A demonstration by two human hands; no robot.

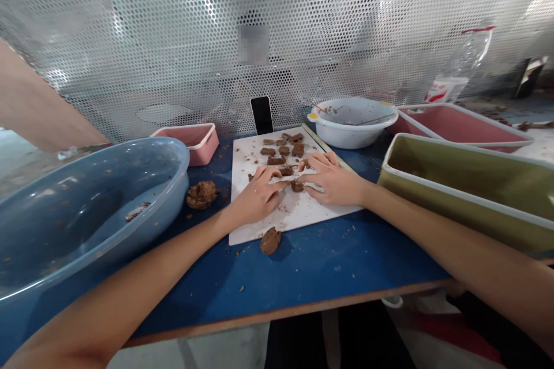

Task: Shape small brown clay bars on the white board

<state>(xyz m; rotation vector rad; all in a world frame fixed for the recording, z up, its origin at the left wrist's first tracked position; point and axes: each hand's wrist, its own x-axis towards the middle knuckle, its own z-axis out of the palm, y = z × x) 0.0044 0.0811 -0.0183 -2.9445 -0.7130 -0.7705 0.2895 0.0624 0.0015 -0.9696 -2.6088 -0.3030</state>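
Observation:
Both hands rest on a white cutting board (298, 213) on the blue table. My left hand (258, 195) lies with its fingers pressed together, the fingertips on a small brown dough piece (286, 171). My right hand (331, 179) has its fingers curled down at another brown dough piece (296, 186) between the two hands. Several small rectangular brown pieces (281, 149) lie in rows at the board's far end. A brown dough lump (270, 240) sits at the board's near edge, and a larger lump (202, 194) lies on the table left of the board.
A big blue basin (86, 207) stands at the left, a small pink box (193, 139) behind it. A black phone (262, 115) leans on the perforated metal screen. At the right are a white bowl (351, 121), a pink tray (459, 124) and an olive tray (467, 184).

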